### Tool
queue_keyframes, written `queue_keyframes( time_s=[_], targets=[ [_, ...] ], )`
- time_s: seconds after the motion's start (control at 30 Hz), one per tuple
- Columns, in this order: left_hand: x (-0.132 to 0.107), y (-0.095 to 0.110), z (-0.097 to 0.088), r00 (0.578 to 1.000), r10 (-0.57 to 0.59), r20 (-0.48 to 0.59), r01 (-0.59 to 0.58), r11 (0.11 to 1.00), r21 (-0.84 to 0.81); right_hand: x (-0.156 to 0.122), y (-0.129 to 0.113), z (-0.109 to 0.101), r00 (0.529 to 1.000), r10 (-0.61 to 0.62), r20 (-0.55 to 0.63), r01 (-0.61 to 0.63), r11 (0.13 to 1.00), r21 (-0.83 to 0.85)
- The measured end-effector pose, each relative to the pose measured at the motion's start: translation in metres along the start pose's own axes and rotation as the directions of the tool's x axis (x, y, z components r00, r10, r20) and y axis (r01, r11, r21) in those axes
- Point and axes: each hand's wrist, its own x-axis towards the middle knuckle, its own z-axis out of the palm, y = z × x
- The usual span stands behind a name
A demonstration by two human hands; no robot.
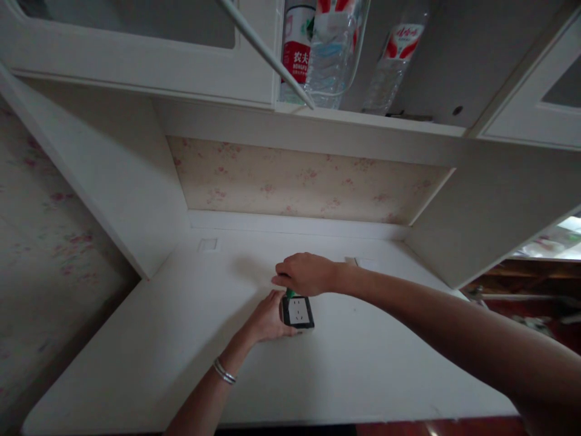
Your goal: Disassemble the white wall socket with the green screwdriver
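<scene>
A small wall socket panel (298, 311), white face with a dark frame, lies flat on the white desk top (181, 339). My left hand (269, 319) rests beside it on its left, fingers curled against its edge and steadying it. My right hand (305, 274) hovers just above its far edge, fist closed round a green-handled tool (289, 293) whose tip points down at the socket. Only a short green piece of the tool shows below the fingers.
The desk sits in a white alcove with floral wallpaper (299, 181) at the back. Overhead is an open cupboard holding plastic water bottles (333, 48); its door edge (267, 54) juts out. Side panels close in left and right.
</scene>
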Motion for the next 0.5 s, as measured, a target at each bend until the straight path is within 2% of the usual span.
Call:
queue_keyframes(
  time_s=[0.07, 0.17, 0.37, 0.5],
  targets=[
    [-0.0023, 0.0022, -0.0021, 0.999, -0.03, -0.017, 0.031, 0.998, 0.053, -0.0005, 0.002, 0.0009, 1.0, -0.022, -0.021, 0.022, 1.0, -0.001],
    [-0.0052, 0.0034, -0.0058, 0.999, -0.041, 0.014, 0.04, 0.994, 0.104, -0.0025, 0.0053, 0.0018, 0.997, -0.078, -0.001, 0.078, 0.995, 0.058],
    [-0.0036, 0.0042, -0.0092, 0.997, -0.058, 0.048, 0.051, 0.988, 0.148, -0.0032, 0.002, 0.0063, 0.997, 0.05, -0.066, -0.049, 0.999, 0.021],
    [-0.0008, 0.0045, -0.0082, 0.996, -0.07, 0.05, 0.063, 0.99, 0.123, -0.0061, -0.001, 0.0021, 0.998, -0.064, -0.01, 0.064, 0.998, 0.004]
  ],
)
